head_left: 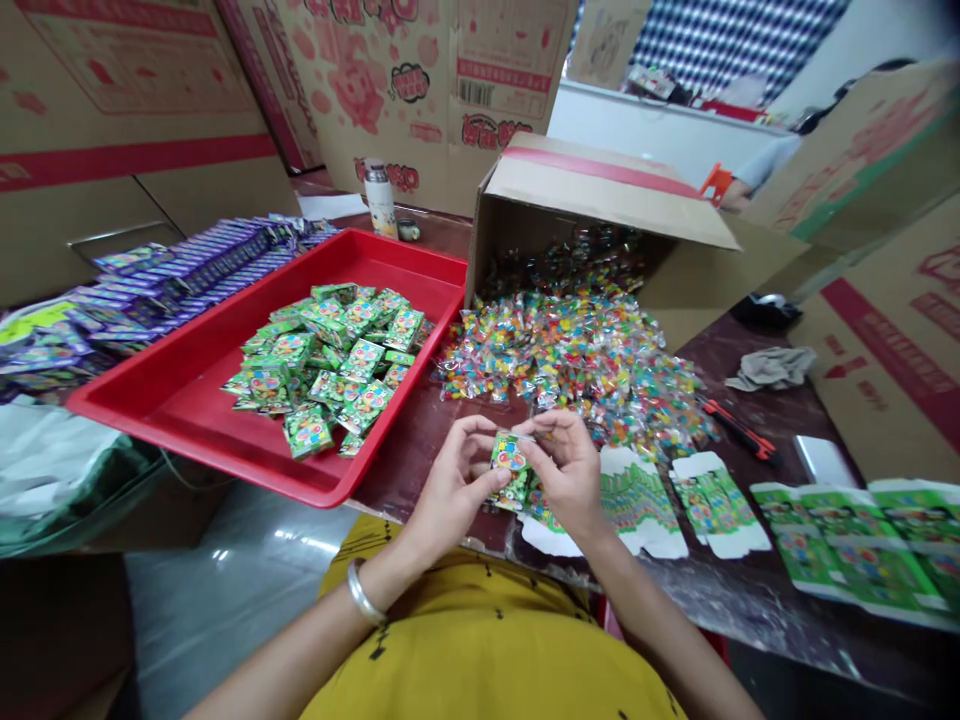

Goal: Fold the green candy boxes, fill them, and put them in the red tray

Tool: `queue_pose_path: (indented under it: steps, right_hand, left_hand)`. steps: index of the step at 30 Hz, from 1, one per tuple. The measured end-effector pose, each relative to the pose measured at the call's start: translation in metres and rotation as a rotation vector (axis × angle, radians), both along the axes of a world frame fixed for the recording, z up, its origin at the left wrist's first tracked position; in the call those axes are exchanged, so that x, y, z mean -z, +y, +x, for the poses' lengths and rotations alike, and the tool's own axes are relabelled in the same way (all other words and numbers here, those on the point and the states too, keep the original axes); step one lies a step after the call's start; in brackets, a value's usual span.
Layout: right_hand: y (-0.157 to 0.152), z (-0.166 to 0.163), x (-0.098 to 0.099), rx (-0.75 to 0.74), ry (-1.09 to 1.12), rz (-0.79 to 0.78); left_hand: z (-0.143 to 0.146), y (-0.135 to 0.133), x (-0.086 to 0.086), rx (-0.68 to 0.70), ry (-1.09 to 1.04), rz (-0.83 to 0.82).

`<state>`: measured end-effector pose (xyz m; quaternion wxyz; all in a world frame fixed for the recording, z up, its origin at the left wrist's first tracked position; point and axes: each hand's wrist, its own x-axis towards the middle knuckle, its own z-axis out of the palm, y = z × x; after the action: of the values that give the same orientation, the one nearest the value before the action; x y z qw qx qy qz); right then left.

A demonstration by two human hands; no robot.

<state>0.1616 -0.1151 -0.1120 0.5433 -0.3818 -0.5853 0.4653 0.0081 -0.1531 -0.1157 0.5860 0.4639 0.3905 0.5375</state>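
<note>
My left hand (450, 490) and my right hand (570, 470) are closed together on one small green printed box (511, 462), held just above the table's near edge. Both hands pinch it with thumbs and fingertips. Flat unfolded green box blanks (637, 500) lie right under and beside my right hand. A heap of small colourful candy packets (585, 365) spreads over the table just beyond my hands. A red tray (187, 390) at the left holds a pile of folded green boxes (330, 370).
An open cardboard carton (600, 190) lies on its side behind the candy heap. Purple packs (172, 280) are stacked at far left. More green blanks (862, 550), an orange-handled cutter (739, 428), a grey rag (772, 368) and a bottle (380, 198) are around. Large cartons wall the back.
</note>
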Motion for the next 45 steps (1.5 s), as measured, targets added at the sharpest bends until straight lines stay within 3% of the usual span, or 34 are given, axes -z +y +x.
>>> queue_pose_path:
  steps: [7, 13, 20, 23, 27, 30, 32, 34, 37, 39, 42, 45]
  right_hand:
    - [0.013, 0.005, -0.014, -0.113, -0.076, -0.16]
    - [0.027, 0.011, -0.019, -0.169, -0.1, -0.24]
    - [0.014, 0.005, -0.02, -0.175, -0.199, -0.018]
    - [0.007, 0.006, -0.018, -0.219, -0.249, -0.012]
    - [0.012, 0.013, -0.021, -0.243, -0.262, -0.055]
    - [0.023, 0.027, -0.022, -0.094, -0.208, -0.077]
    - [0.029, 0.042, -0.018, 0.024, -0.224, -0.094]
    - [0.034, 0.061, -0.01, 0.119, -0.305, -0.105]
    - [0.036, 0.086, 0.003, 0.203, -0.576, -0.056]
    - [0.037, 0.095, 0.009, 0.154, -0.798, 0.021]
    - [0.037, 0.093, 0.014, 0.006, -1.045, 0.148]
    - [0.033, 0.082, 0.016, -0.032, -1.165, 0.243]
  left_hand:
    - [-0.002, -0.004, -0.004, -0.046, 0.096, 0.024]
    - [-0.009, -0.007, -0.009, 0.025, 0.224, 0.069]
    - [-0.011, -0.009, -0.011, -0.014, 0.192, 0.026]
    - [-0.011, -0.009, -0.012, -0.017, 0.194, 0.038]
    - [-0.04, 0.026, -0.028, -0.091, 0.479, 0.225]
    - [-0.094, 0.076, -0.06, -0.389, 0.905, 0.43]
    - [-0.129, 0.106, -0.08, -0.469, 1.168, 0.376]
    - [-0.146, 0.121, -0.088, -0.47, 1.342, 0.31]
    - [-0.122, 0.106, -0.071, -0.449, 1.327, 0.465]
    - [-0.082, 0.076, -0.045, -0.29, 1.19, 0.561]
    - [-0.015, 0.033, 0.002, 0.051, 1.132, 0.501]
    - [0.027, 0.017, 0.038, 0.138, 1.164, 0.446]
